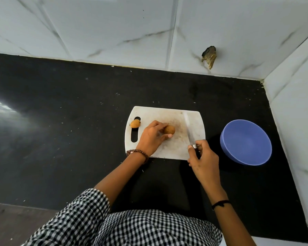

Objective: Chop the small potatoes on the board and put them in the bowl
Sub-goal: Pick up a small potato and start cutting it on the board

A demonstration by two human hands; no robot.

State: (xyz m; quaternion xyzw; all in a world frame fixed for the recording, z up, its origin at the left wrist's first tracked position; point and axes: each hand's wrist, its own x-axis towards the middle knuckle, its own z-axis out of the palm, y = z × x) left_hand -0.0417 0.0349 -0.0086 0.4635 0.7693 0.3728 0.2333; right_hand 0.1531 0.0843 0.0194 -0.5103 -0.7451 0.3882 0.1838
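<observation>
A white chopping board (174,116) lies on the black counter. My left hand (152,137) pinches a small brown potato (169,129) at the board's middle, fingers above it and thumb below. A second small potato (135,123) sits at the board's left end, by the handle slot. My right hand (202,158) grips the handle of a knife (189,129) at the board's near right corner; the blade lies flat on the board, pointing away from me, to the right of the held potato. A blue bowl (245,142) stands to the right of the board and looks bare inside.
The black counter (69,121) stretches wide to the left of the board. White marble-look tiled walls rise behind it and on the right, close to the bowl. A broken hole (209,56) marks the back wall. My checked shirt fills the bottom of the view.
</observation>
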